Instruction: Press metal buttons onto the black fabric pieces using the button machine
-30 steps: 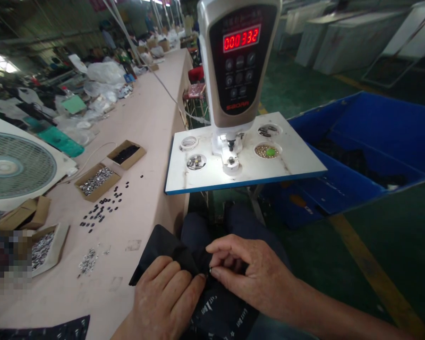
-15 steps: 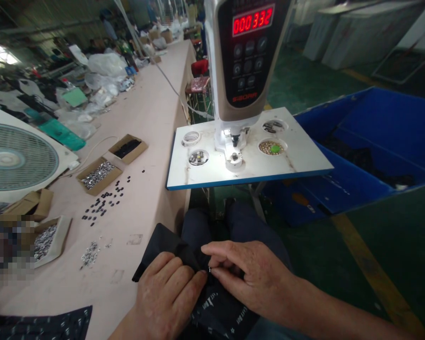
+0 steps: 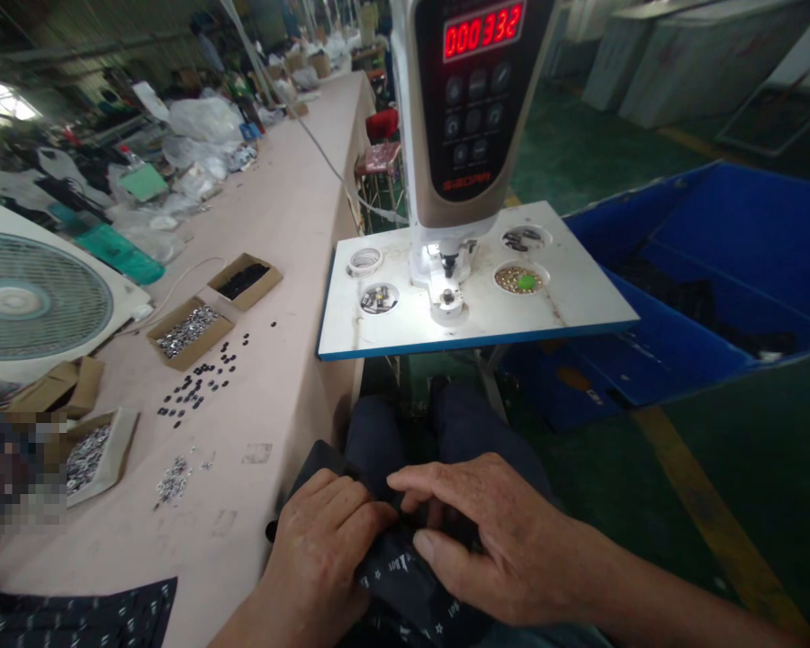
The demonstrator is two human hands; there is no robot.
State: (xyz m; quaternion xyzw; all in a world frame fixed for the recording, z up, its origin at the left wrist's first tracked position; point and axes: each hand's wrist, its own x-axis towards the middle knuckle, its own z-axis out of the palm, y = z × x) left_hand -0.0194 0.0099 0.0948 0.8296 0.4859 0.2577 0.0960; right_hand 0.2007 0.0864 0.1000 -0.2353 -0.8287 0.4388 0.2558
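My left hand [image 3: 317, 553] and my right hand [image 3: 492, 540] are both closed on a dark printed fabric piece [image 3: 405, 585] lying in my lap at the table's corner. Their fingertips meet at one spot on the cloth; whether something small sits there is hidden. Ahead stands a snap-press machine [image 3: 469, 108] whose red display reads 000332. Its white work plate [image 3: 580, 301] has round cups with small metal parts, and the lit die [image 3: 447, 297] is at its middle.
A long beige table [image 3: 290, 216] runs along the left with cardboard boxes of snaps [image 3: 189, 331], loose black studs [image 3: 195, 387], a fan [image 3: 33, 301] and bags farther back. A blue bin [image 3: 702, 279] with dark garments stands at the right on the green floor.
Both hands have drawn the fabric nearer to me and lower in view. The small metal piece seen at my right fingertips earlier is now covered. The view shifted slightly closer to the machine.
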